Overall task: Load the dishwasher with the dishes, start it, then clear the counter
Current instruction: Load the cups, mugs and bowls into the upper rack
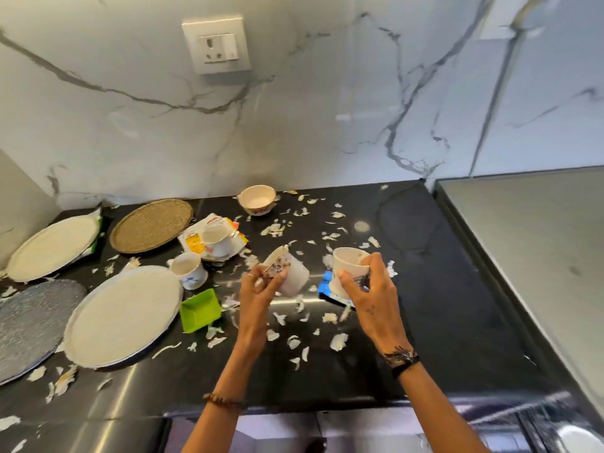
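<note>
The left hand (261, 282) grips a tipped white cup (291, 273); the right hand (362, 282) clasps an upright cup (348, 261), seemingly gathered for the dishwasher; two more cups (189, 269) and plates (122, 317) wait toward the worktop's (441, 305) left edge, a bowl (257, 199) at its back edge, amid scattered scraps (338, 341).

The left half of the black table (441, 289) is crowded: three round plates (124, 317), a woven mat (151, 225), two mugs (189, 271), a green dish (200, 310) and a wrapper (196, 240) sit close together. A bowl (257, 199) stands near the back wall. Right of the hands the surface lies open, dotted only with flat white peel scraps (338, 341).
</note>
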